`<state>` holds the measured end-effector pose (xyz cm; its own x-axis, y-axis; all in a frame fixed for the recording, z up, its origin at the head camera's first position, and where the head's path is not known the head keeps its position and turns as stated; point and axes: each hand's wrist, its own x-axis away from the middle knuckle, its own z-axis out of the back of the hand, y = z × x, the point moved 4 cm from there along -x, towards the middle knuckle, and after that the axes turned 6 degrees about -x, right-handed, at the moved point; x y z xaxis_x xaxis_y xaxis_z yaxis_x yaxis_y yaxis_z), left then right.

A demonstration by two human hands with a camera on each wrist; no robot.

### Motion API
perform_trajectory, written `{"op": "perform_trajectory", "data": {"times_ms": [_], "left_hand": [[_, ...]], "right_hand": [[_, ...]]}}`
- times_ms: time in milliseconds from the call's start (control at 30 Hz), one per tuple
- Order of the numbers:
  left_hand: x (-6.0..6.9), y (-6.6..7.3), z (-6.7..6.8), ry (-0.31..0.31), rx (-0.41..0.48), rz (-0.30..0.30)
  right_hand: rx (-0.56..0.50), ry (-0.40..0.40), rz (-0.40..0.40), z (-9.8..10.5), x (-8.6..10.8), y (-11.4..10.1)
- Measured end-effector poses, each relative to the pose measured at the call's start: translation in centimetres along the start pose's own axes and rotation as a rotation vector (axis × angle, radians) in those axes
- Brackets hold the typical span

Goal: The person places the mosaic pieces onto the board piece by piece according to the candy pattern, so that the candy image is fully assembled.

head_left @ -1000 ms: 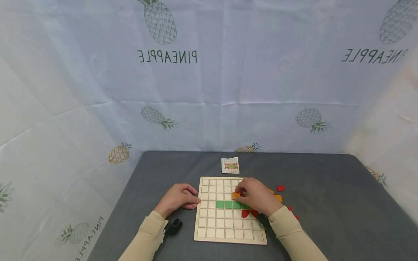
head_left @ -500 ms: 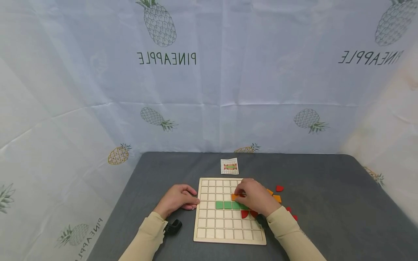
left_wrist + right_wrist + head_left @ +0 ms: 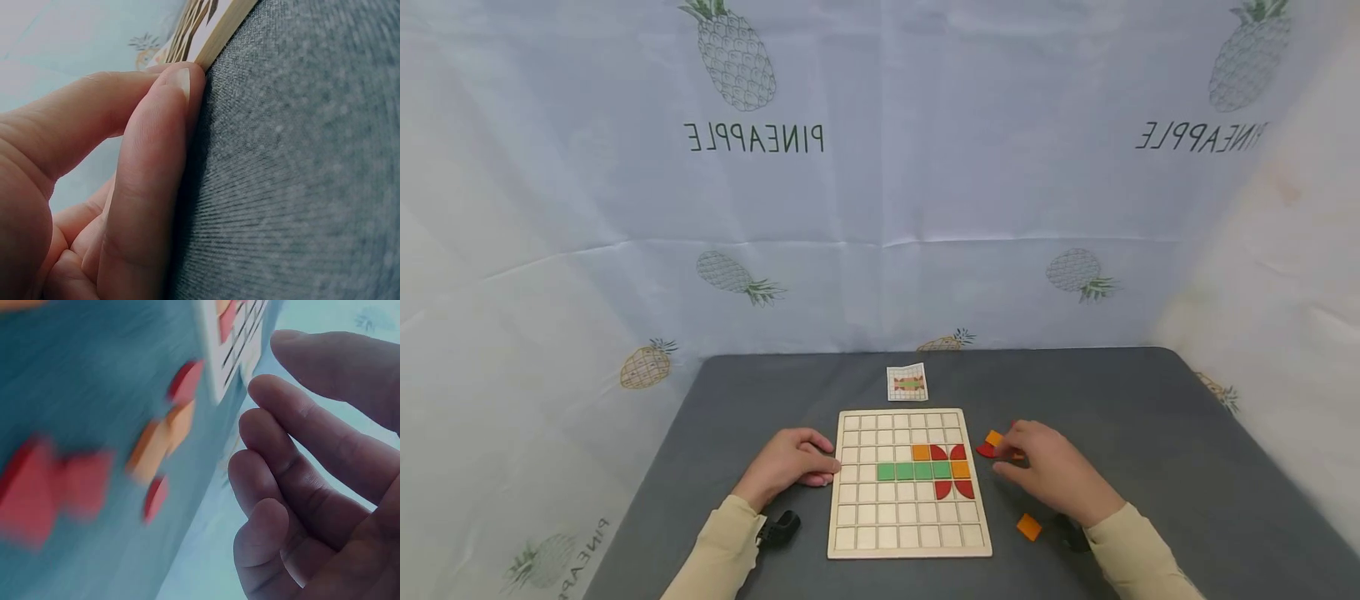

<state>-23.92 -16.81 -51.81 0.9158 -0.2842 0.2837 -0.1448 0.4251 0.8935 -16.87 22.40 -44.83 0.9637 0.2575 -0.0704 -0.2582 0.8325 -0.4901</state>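
Note:
A wooden grid board [image 3: 910, 537] lies on the table. It carries a row of green squares [image 3: 905, 472] with an orange square [image 3: 960, 469] at the row's right end. Several red quarter-round pieces [image 3: 964, 489] surround that end, and another orange square [image 3: 921, 452] sits above the row. My left hand [image 3: 786, 465] rests on the table, its thumb [image 3: 156, 137] touching the board's left edge. Right of the board, my right hand [image 3: 1052, 471] hovers above loose pieces, fingers relaxed and holding nothing. In the right wrist view, loose orange pieces [image 3: 150, 450] and a red piece [image 3: 186, 381] lie below its fingertips.
A small pattern card [image 3: 907, 384] lies beyond the board. One loose orange square [image 3: 1028, 527] is nearer to me, right of the board. A pineapple-print cloth [image 3: 850, 192] hangs behind the dark table [image 3: 775, 392].
My right hand has left the orange square on the board and moved right, over the loose pieces. The left hand stays at the board's edge. The head view has turned slightly right.

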Motion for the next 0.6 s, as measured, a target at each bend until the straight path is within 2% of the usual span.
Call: {"op": "perform_trajectory", "data": {"times_ms": [100, 333, 467, 567, 600], "left_hand": [[0.0, 0.0, 0.1, -0.004, -0.004, 0.002], [0.1, 0.1, -0.1, -0.003, 0.006, 0.002], [0.1, 0.2, -0.2, 0.004, 0.004, 0.009], [0.2, 0.2, -0.1, 0.016, -0.005, 0.015], [0.3, 0.2, 0.0, 0.018, -0.008, 0.016]], "right_hand": [[0.030, -0.014, -0.036, 0.9, 2.1, 1.7], [0.054, -0.064, -0.087, 1.6, 6.7, 5.1], [0.060, -0.120, -0.219, 1.0, 8.7, 6.5], [0.037, -0.160, -0.325, 0.2, 9.4, 6.9], [0.036, -0.169, -0.336, -0.1, 9.5, 7.0]]}}
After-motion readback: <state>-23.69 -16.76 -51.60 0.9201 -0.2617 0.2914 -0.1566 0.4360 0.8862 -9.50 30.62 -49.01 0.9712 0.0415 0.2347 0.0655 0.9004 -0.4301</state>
